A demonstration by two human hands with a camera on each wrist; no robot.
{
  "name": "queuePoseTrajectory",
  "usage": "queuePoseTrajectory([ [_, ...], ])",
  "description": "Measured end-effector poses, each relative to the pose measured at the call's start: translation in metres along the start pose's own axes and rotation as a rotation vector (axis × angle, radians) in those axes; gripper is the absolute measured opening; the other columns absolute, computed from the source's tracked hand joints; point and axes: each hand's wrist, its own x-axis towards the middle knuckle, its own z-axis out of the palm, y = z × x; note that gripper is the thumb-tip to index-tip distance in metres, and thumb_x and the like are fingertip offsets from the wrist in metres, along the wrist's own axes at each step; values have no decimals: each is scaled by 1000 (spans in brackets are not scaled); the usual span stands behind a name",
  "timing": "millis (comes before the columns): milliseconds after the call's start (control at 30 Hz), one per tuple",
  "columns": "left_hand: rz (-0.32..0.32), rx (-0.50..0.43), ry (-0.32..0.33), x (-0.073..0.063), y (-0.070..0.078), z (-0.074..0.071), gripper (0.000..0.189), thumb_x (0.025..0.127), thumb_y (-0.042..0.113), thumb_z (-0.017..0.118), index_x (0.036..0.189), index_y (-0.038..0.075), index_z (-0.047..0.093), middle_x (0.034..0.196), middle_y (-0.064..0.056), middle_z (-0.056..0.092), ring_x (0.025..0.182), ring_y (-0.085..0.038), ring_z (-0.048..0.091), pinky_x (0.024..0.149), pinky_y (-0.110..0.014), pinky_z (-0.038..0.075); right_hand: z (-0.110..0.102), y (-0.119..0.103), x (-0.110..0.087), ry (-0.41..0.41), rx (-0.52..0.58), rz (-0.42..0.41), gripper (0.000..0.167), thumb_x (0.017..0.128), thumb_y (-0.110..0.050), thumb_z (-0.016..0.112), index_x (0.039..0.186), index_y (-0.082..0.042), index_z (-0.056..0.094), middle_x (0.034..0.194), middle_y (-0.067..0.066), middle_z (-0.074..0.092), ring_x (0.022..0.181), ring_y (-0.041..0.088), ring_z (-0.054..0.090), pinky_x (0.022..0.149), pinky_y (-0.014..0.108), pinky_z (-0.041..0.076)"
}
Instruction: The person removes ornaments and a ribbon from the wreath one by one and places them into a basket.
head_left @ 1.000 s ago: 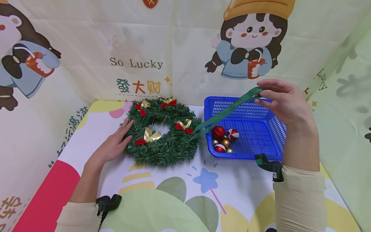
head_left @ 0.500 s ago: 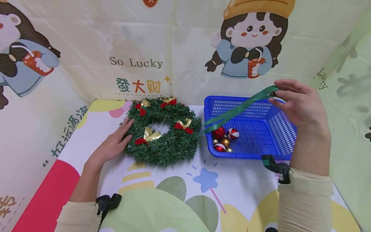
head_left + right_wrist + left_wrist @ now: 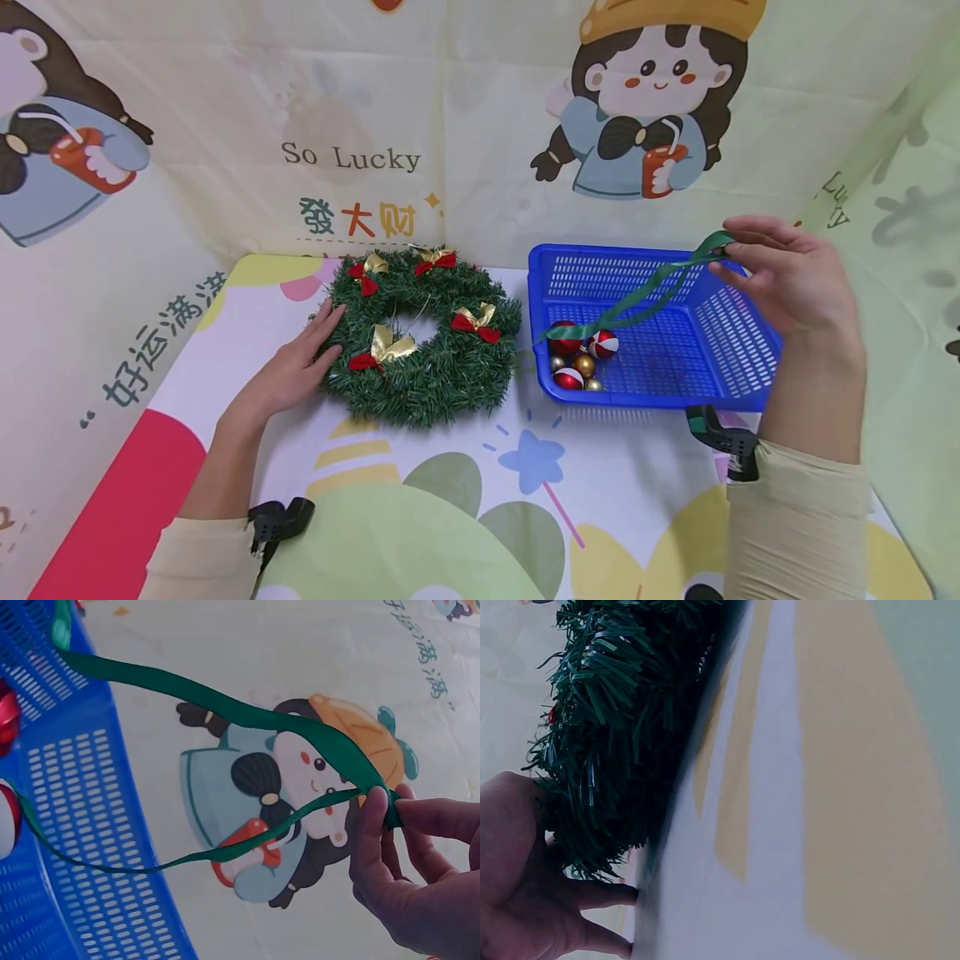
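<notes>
A green wreath [image 3: 427, 392] with several red and gold bows [image 3: 476, 323] lies flat on the table. My left hand [image 3: 294, 367] rests against its left side, fingers extended along the needles; the left wrist view shows the palm beside the dark green needles [image 3: 622, 735]. Over the blue basket [image 3: 645, 404], my right hand [image 3: 795, 283] pinches one end of a green ribbon [image 3: 637, 304] between thumb and fingers. From there the ribbon loops down to the left, its lower end by the basket's left rim. In the right wrist view two strands [image 3: 247, 712] run from the fingertips.
Several red, white and gold baubles [image 3: 583, 365] sit in the basket's left front corner. A printed cloth covers the table [image 3: 450, 500]. Behind stands a patterned cloth backdrop [image 3: 487, 150], with another cloth side [image 3: 907, 333] at the right.
My right hand has moved right and slightly down, drawing the ribbon away from the wreath's right side to above the basket. The ribbon sags more now. My left hand stays on the wreath.
</notes>
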Motion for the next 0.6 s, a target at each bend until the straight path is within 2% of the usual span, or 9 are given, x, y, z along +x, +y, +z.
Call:
queuePoseTrajectory([
  [200,-4,0,-5,0,1,-1,66,113,32,42,170,24,8,177,-5,-5,161,-45,8,122,-72,18,5,11,2,7,-24,23,29,94,-5,76,122,-12,78,128,0,64,123,20,55,78,27,63],
  [600,-10,-6,-3,0,1,-1,66,113,32,42,170,25,8,177,-4,-5,161,-45,8,122,-71,19,21,32,0,-98,-139,-15,28,96,-9,74,124,-9,76,125,3,60,118,20,55,82,25,62],
])
